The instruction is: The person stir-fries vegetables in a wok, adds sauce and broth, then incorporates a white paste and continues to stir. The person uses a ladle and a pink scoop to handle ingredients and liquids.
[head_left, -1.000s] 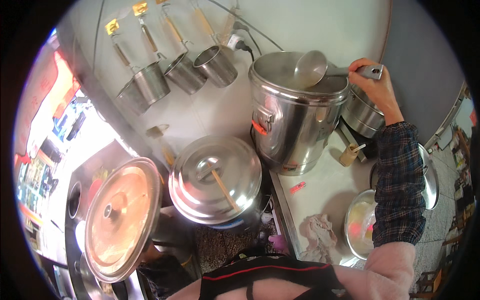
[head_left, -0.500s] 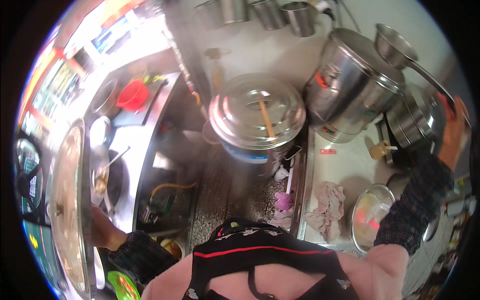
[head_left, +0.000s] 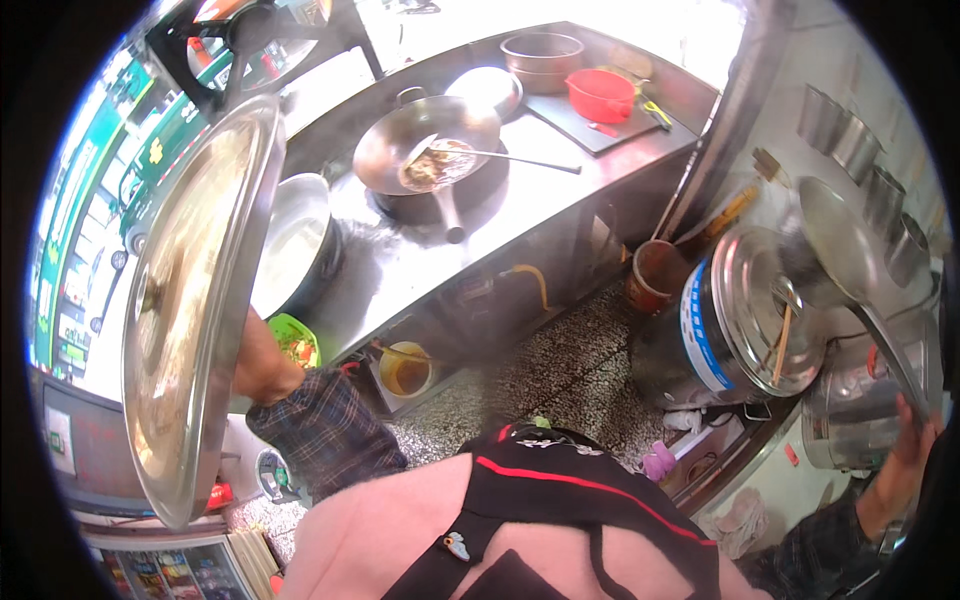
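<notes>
My left hand (head_left: pixel 265 362) is closed on a large round pot lid (head_left: pixel 190 300), which stands tilted almost on edge; the lid hides most of the fingers. Just beyond that hand is an uncovered pot (head_left: pixel 322 200) with pale contents. At the far right, my right hand (head_left: pixel 910 440) grips the long handle of a deep metal ladle (head_left: pixel 845 240). The ladle's bowl is raised, in front of a tall lidded steel pot (head_left: pixel 700 330) in this view. Whether the bowl holds anything, I cannot tell.
A wok (head_left: pixel 378 150) with brown food and a spatula (head_left: pixel 520 158) sits on the steel counter (head_left: pixel 480 215). Behind are a red bowl (head_left: pixel 600 95) on a dark board and a metal pot (head_left: pixel 543 65). A green bowl (head_left: pixel 312 335) of chopped food is beside my left forearm.
My view has swung left, bringing the wok and uncovered pot into fuller sight. The lid stays in my left hand and the ladle in my right.
</notes>
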Tool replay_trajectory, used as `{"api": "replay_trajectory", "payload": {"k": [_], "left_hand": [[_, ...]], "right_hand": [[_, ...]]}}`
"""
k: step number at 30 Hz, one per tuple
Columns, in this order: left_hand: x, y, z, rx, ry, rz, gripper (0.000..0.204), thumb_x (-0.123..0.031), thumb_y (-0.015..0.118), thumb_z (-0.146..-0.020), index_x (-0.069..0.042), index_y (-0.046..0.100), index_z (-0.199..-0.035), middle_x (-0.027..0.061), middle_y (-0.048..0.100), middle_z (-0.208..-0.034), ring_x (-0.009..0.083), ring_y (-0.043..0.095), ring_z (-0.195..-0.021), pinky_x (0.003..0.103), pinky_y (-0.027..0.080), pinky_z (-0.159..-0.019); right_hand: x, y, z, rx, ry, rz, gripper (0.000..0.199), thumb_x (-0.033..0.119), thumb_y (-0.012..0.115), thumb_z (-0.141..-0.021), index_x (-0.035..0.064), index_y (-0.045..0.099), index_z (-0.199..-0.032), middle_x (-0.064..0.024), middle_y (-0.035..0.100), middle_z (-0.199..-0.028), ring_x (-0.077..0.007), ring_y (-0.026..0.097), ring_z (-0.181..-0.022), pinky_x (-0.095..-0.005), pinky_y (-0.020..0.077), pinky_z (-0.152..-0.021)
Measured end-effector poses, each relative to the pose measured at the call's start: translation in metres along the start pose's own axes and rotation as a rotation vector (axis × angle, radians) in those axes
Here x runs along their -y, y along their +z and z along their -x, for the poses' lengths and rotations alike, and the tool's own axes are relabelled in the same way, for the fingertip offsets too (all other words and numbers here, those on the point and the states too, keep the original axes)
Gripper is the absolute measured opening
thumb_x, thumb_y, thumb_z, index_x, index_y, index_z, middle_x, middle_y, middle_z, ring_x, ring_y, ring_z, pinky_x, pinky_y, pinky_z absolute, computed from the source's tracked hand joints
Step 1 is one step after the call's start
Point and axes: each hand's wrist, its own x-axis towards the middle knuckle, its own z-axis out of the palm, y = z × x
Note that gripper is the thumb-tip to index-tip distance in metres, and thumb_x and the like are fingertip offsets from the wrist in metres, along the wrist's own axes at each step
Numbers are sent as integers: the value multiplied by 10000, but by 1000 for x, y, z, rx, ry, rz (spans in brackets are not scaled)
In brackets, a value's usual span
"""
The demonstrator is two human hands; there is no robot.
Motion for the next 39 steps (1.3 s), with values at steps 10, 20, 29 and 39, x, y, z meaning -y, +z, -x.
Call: {"api": "replay_trajectory", "payload": {"k": [10, 20, 29, 39], "left_hand": [[-208, -17, 13, 8, 254, -312, 508, -287, 571, -934, 70, 501, -1288, 199, 521, -1352, 362, 466, -1272, 549, 300, -1106], [-347, 7, 76, 113, 485, -798, 493, -269, 527, -953, 57, 470, -1320, 177, 458, -1410, 313, 456, -1286, 520, 319, -1099], [-378, 11, 111, -439, 1020, -2976, 520, -372, 576, -925, 2, 540, -1285, 127, 537, -1347, 238, 528, -1213, 406, 378, -1052], [-367, 8, 106, -285, 989, -3292, 577, -414, 607, -912, -1, 532, -1309, 113, 550, -1345, 206, 545, -1204, 345, 379, -1050]], "right_hand": [[-123, 385, -29, 306, 262, -437, 175, 35, 616, -878, -44, 572, -1028, -154, 619, -993, -312, 667, -891, -399, 600, -824], [-177, 623, -27, 550, -51, 64, 126, 94, 704, -760, 12, 686, -854, -36, 676, -763, -98, 646, -708, -243, 514, -635], [-215, 709, -31, 709, -257, 168, 110, 93, 694, -780, 28, 683, -867, -10, 667, -757, -45, 596, -711, -229, 491, -649], [-219, 730, -38, 825, -378, 211, 99, 49, 681, -791, 33, 673, -888, -26, 684, -799, -56, 611, -748, -242, 505, -690]]}}
